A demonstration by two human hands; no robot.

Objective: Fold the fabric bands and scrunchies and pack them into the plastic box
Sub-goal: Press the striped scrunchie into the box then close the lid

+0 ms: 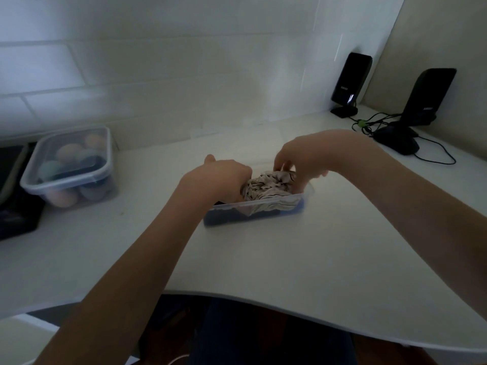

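A clear plastic box (pixel 266 209) sits in the middle of the white table. Dark fabric lies along its bottom. On top rests a crumpled white fabric band with black lines (pixel 266 187). My left hand (pixel 224 177) grips the left side of that band inside the box. My right hand (pixel 303 160) comes in from the right, its fingertips pinching the band's far right end. Both hands press on the fabric over the box; the fingers are partly hidden by it.
A second lidded plastic box (pixel 71 164) with round pastel items stands at the left. Dark flat objects (pixel 15 206) lie at the far left edge. Two black speakers (pixel 350 83) (pixel 424 101) with cables (pixel 432 154) stand at the back right. The table's curved front edge (pixel 263 299) is near me.
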